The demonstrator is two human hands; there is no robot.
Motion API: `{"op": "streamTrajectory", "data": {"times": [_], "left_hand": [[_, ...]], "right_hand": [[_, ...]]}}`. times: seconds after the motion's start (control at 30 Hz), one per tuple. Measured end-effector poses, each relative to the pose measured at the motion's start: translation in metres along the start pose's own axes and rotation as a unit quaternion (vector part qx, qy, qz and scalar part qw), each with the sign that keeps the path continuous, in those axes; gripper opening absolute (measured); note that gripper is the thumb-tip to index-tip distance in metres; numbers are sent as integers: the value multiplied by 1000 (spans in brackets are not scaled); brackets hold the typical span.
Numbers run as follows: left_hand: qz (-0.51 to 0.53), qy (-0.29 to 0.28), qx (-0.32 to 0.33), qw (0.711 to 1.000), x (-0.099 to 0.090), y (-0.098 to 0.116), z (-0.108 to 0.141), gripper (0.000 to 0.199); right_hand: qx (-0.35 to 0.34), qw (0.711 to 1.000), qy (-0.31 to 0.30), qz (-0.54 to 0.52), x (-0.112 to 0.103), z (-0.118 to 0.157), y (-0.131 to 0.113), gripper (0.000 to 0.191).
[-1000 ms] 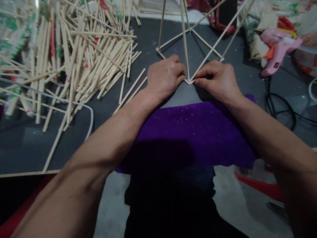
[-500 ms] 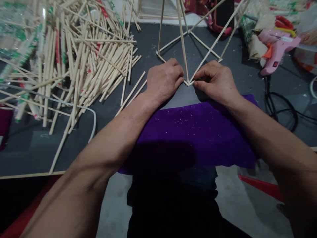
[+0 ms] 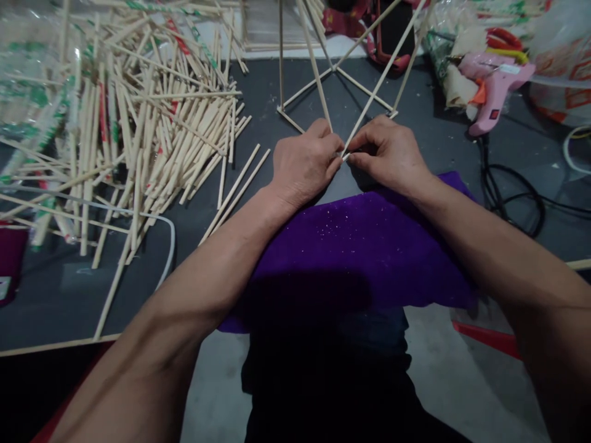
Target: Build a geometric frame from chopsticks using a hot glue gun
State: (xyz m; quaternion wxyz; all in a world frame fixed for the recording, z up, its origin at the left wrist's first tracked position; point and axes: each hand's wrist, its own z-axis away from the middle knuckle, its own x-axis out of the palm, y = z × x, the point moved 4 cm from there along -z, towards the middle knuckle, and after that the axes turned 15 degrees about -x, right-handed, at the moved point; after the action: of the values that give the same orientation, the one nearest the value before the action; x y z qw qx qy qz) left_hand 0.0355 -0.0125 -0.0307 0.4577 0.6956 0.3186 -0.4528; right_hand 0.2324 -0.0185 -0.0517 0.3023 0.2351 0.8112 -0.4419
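A frame of joined wooden sticks (image 3: 384, 67) stands on the dark table, its square base flat and its slanted sticks rising out of the top of the view. At the base's near corner, my left hand (image 3: 307, 160) pinches the frame from the left. My right hand (image 3: 388, 151) pinches the same corner from the right, thumb and fingers together. The fingertips of both hands nearly meet there and hide part of the joint. Below the hands lies a purple cloth (image 3: 332, 246) with small pale specks on it.
Loose wooden sticks (image 3: 175, 147) and plastic-wrapped ones heap at the left, beside a white cable (image 3: 172, 246). A pink glue gun (image 3: 496, 92) with a black cord (image 3: 530, 197) lies at the right. Behind the frame is a red-cased phone (image 3: 396, 34).
The view has shifted slightly, so the table items sit lower and the glue gun further left. My left hand's fingers have closed in nearer to the corner; both hands stay at it.
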Motion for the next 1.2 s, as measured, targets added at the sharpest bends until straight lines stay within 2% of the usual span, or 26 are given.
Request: {"op": "streamTrajectory", "data": {"times": [0.43,0.77,1.03,1.13,1.2], "left_hand": [[-12,28,25,999,4,-3,-1,21],[-44,-1,-3,999,4,5,-1,15],[-36,-11,8,999,9,6,0,18],[-43,-19,11,999,1,9,4,20],[-54,-23,4,998,-12,12,10,22]], "right_hand": [[-15,1000,-12,21,4,-3,-2,9],[-21,998,-31,52,3,-2,-3,9],[-26,999,-18,27,0,0,1,9],[-28,1000,-7,12,-1,1,1,9],[-28,1000,10,1,-3,2,-1,9]]}}
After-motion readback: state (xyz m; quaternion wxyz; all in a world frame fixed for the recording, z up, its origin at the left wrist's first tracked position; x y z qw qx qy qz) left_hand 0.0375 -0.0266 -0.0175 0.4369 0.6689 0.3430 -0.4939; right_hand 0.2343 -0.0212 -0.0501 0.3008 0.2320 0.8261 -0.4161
